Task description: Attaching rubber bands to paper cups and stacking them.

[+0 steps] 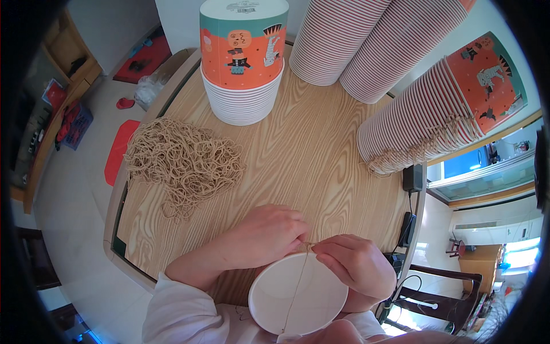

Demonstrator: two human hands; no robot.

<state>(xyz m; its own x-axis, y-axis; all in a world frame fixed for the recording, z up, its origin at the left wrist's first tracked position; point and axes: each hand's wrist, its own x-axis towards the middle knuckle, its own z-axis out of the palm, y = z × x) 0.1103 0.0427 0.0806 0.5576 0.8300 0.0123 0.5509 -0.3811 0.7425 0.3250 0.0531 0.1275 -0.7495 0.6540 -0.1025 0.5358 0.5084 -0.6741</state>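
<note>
A white-lined paper bucket (275,289) is tipped toward me at the table's near edge, its round mouth facing up. A thin tan string (299,282) runs across the mouth from the far rim to the near rim. At the far rim my left hand (274,230) is closed with its fingers curled at the string's knot. My right hand (358,261) pinches the string there from the other side, thumb and forefinger together. The fingertips of my left hand are partly hidden. A loose heap of tan strings (183,163) lies on the left of the table.
Nested orange-and-green paper buckets (243,63) stand upside down at the back. Two tall bucket stacks (338,40) rise behind them. At the right leans another stack (421,112) with strings hanging along its side. A black power adapter (412,178) sits at the wooden table's (286,155) right edge.
</note>
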